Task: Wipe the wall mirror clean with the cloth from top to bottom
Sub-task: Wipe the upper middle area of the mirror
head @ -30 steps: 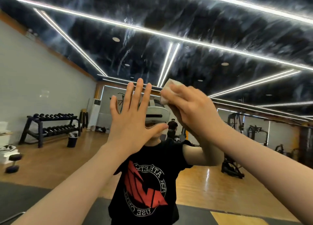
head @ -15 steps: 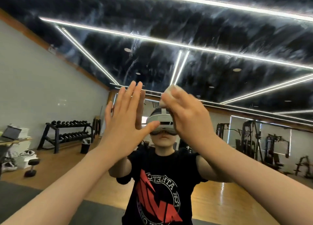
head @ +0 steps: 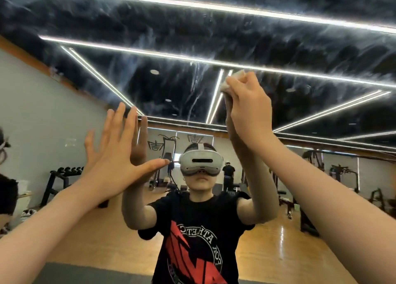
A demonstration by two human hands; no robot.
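Two risks are posed: streaks left by the cloth (head: 232,84) bunched in the right hand (head: 249,110), and prints where the left hand (head: 115,155) is pressed flat on the wall mirror (head: 64,123).

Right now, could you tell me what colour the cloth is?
The cloth looks off-white, seen in the head view.

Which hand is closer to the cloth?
Right. The right hand grips the cloth in its fingers, high on the mirror. The left hand lies flat, lower and well aside.
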